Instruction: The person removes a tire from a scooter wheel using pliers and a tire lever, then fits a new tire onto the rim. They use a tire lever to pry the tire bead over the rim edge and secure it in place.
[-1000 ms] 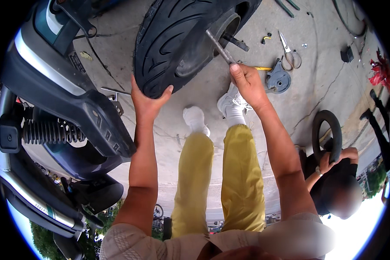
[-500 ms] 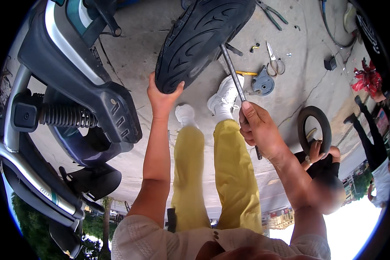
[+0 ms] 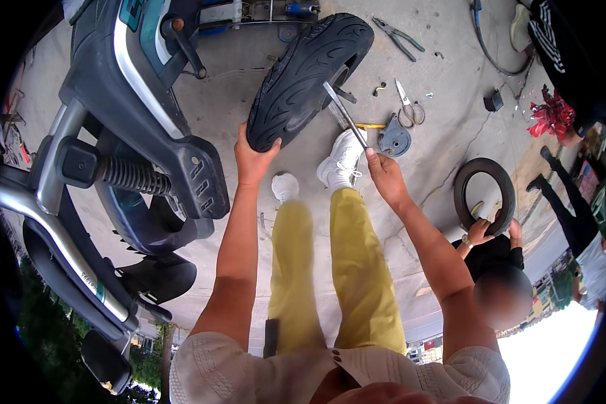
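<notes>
A black treaded scooter tyre [image 3: 296, 87] stands tilted in front of me, seemingly on a wheel whose hub side faces right. My left hand [image 3: 254, 158] grips its near end, thumb on the right and fingers on the left. In my right hand [image 3: 385, 176] is a long metal tyre lever [image 3: 346, 120], held near its lower end. Its flat upper tip overlaps the tyre's right side; I cannot tell whether they touch. Most of the wheel's hub side is hidden from me.
A scooter [image 3: 148, 101] stands close on my left. Pliers [image 3: 398, 39], scissors [image 3: 406, 106], a round grey brake part [image 3: 394, 138] and a black block [image 3: 493, 101] lie on the concrete. At right, another person holds a loose tyre [image 3: 460, 192]; a red bundle [image 3: 551, 116] is beyond.
My right hand has moved forward and slightly left. The lever's tip has shifted left, from the tyre's right edge to over its side. My left hand keeps its grip.
</notes>
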Available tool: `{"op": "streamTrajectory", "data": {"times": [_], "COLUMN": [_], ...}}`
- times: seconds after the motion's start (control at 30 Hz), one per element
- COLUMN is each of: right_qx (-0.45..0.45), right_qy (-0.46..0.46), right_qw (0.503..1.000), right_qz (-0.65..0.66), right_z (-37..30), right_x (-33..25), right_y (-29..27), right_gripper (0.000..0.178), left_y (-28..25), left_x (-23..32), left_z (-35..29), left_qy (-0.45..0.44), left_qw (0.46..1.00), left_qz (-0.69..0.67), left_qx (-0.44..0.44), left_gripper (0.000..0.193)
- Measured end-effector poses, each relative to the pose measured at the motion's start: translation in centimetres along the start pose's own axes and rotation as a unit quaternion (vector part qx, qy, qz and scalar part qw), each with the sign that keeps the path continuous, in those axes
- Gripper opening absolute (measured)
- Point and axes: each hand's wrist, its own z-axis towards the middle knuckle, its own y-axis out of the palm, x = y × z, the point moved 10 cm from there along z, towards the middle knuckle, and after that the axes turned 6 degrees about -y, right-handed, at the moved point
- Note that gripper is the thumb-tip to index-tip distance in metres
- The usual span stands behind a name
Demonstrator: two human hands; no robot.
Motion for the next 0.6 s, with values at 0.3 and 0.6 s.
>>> {"op": "streamTrajectory", "data": {"times": [0.3,0.6], "right_qx": [-0.016,-0.079], "right_qy": [-0.174,-0.171], "right_qw": [0.978,0.982], "right_qz": [0.116,-0.018], "right_z": [11.5,10.7], "right_x": [0.7,-5.0], "right_y": [4.5,3.2], "right_gripper": [0.054,0.056], "left_y": [-0.3,-0.5], "left_x": [-1.5,-1.9], "left_z": [1.0,0.9], "left_qy": [0.019,0.027], "left_qw": [0.999,0.999], "left_qz": [-0.029,-0.014], "left_qx": [0.008,0.010], "left_gripper": [0.056,0.057]}}
